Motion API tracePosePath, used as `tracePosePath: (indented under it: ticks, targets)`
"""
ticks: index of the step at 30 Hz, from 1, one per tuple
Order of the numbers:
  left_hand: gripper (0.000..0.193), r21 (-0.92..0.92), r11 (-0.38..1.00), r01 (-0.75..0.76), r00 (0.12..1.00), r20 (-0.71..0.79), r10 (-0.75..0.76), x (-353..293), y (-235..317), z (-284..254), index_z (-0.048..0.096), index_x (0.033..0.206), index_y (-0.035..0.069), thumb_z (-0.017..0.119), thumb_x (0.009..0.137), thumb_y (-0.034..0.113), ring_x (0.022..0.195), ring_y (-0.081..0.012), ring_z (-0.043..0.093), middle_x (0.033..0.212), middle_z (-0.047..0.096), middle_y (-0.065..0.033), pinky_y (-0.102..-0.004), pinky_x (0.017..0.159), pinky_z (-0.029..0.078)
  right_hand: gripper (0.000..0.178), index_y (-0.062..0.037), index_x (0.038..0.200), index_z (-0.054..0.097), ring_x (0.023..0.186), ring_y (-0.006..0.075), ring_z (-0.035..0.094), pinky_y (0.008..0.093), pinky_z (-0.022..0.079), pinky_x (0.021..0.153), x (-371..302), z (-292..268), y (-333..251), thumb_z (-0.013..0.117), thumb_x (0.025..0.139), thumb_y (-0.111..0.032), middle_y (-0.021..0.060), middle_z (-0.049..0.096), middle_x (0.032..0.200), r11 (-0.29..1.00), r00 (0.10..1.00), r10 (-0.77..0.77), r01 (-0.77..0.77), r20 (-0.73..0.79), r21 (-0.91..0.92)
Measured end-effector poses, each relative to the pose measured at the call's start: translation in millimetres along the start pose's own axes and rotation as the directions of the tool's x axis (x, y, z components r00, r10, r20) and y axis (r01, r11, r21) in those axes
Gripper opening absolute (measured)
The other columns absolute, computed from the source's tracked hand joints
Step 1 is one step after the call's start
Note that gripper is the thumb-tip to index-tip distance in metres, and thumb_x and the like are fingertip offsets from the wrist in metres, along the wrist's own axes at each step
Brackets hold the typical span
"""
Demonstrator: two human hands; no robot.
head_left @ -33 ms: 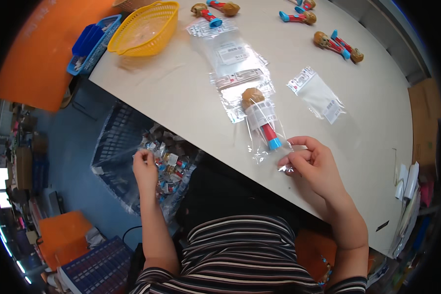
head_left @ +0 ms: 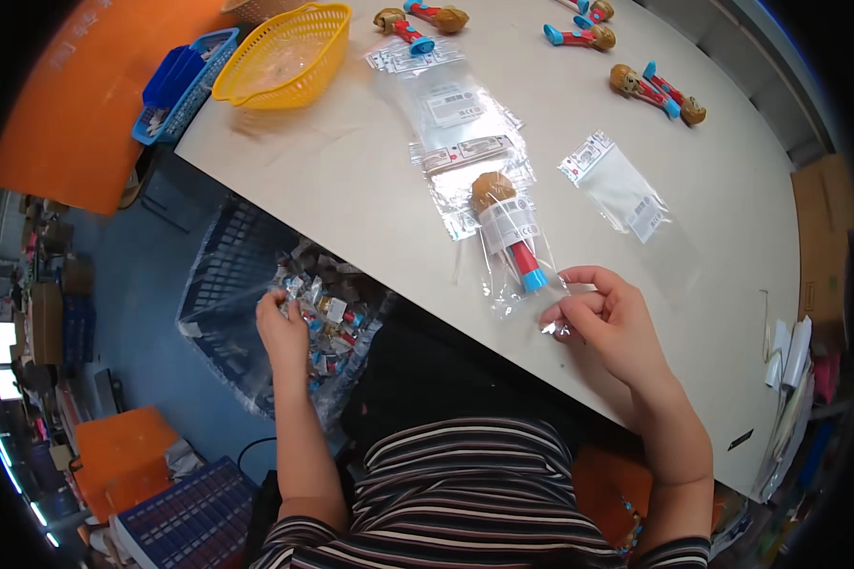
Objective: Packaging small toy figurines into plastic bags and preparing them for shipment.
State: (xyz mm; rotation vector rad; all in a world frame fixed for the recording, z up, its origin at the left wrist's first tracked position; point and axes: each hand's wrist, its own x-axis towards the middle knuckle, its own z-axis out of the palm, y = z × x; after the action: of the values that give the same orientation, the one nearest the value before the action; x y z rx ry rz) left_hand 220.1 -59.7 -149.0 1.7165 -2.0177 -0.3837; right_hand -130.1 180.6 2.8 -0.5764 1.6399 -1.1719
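Note:
A small doll figure with brown hair, red body and light blue feet [head_left: 534, 280] lies inside a clear plastic bag [head_left: 509, 302] on the table. My right hand [head_left: 605, 318] pinches the bag's open end near the feet, thumb against fingers. The doll's head end rests over a stack of flat clear bags [head_left: 451, 104] with printed silver headers. My left hand [head_left: 283, 332] hangs past the table edge, above a blue crate [head_left: 213, 270] lined with clear plastic. Its thumb and fingers are slightly apart, with nothing visible between them. Several bagged figures [head_left: 337, 322] lie in the crate.
A single flat bag [head_left: 621, 190] lies right of the stack. Several unbagged figures [head_left: 636, 87] lie toward the far side. A yellow basket [head_left: 247, 95] and a light blue basket [head_left: 220, 59] stand at the far left. A cardboard box [head_left: 824, 242] is at the right.
My left thumb and fingers, closer together before, have parted slightly above the crate. My right hand keeps its hold on the bag.

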Motion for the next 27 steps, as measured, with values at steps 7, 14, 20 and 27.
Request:
tracePosePath:
  ticks: [7,14,20,27]
  targets:
    - [0.027,-0.361,0.549,-0.754,0.629,-0.154,0.762,-46,162,-34,0.066,0.1,0.006,0.076,0.075,0.002,0.11,-0.0349,0.06,0.117,0.061,-0.013,-0.0451,0.095,0.047,0.034,0.0039,0.128,0.051,0.076,0.0097,0.065,0.0229,0.052,0.07,-4,-1,-8,0.058,0.095,-0.004,0.0074,0.07,0.084,1.0,1.0,0.006,-0.006,0.002,0.003]
    - [0.03,-0.456,0.249,-0.854,0.34,-0.128,0.932,-57,212,-11,0.071,0.101,0.012,0.073,0.074,0.002,0.11,-0.0323,0.06,0.118,0.061,-0.0117,-0.0453,0.094,0.049,0.049,-0.0018,0.136,0.051,0.077,0.0111,0.064,0.0257,0.052,0.072,-12,-27,-17,0.065,0.089,0.0,0.006,0.069,0.088,0.92,0.977,-0.168,0.203,0.13,-0.335]
    - [0.03,-0.507,0.233,-0.83,0.35,-0.147,0.925,-62,202,-2,0.069,0.101,0.007,0.074,0.072,0.0,0.1,-0.0319,0.065,0.109,0.065,-0.0114,-0.0436,0.087,0.053,0.054,-0.0108,0.127,0.063,0.098,0.0248,0.065,0.0332,0.054,0.084,2,-42,-4,0.075,0.076,0.002,0.0143,0.063,0.119,0.512,0.796,-0.572,0.535,0.199,-0.672]
    - [0.026,-0.562,0.328,-0.759,0.493,-0.168,0.853,-70,199,-2,0.067,0.098,0.004,0.076,0.074,-0.001,0.097,-0.0319,0.067,0.102,0.067,-0.0117,-0.0416,0.085,0.055,0.042,-0.0159,0.106,0.072,0.099,0.0298,0.066,0.0419,0.053,0.09,17,-22,14,0.083,0.067,-0.006,0.0123,0.062,0.126,-0.032,0.388,-0.792,0.744,0.47,-0.667]
